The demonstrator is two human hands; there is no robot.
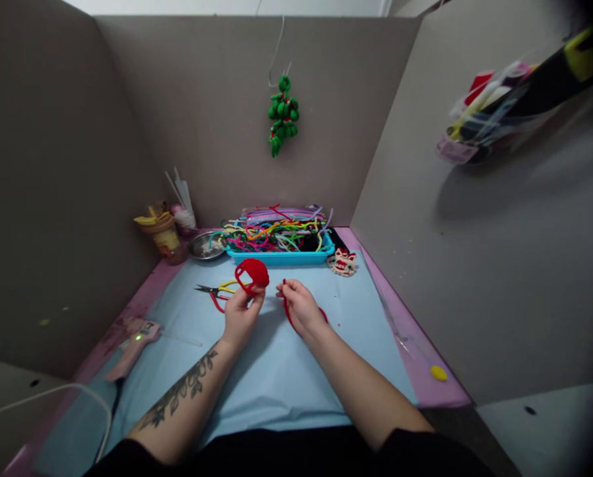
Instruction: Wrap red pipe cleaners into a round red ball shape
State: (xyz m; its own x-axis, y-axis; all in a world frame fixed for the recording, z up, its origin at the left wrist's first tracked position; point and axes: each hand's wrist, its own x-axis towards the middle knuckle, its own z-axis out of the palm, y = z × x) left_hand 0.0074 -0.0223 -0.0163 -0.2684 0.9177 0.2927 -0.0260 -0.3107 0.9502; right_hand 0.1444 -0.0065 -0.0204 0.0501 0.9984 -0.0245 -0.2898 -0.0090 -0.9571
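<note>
My left hand [242, 311] pinches a flat, rounded red piece [259, 273] that looks made of pipe cleaner, with an open gap on its left side. Close by on the right, my right hand [301, 306] grips a red pipe cleaner [288, 311], whose tip sticks up past the fingers and whose other end curves out behind the hand. A small space separates the two hands. Scissors [211, 290] with yellow and red handles lie just left of my left hand, partly hidden by it.
A blue tray [281, 258] of colourful pipe cleaners stands at the back, beside a metal bowl [207, 246] and a cup [163, 233]. A pink glue gun [136, 346] lies at left. At right are a red-and-white ornament [343, 263] and a yellow disc [438, 373]. Grey partitions enclose the table.
</note>
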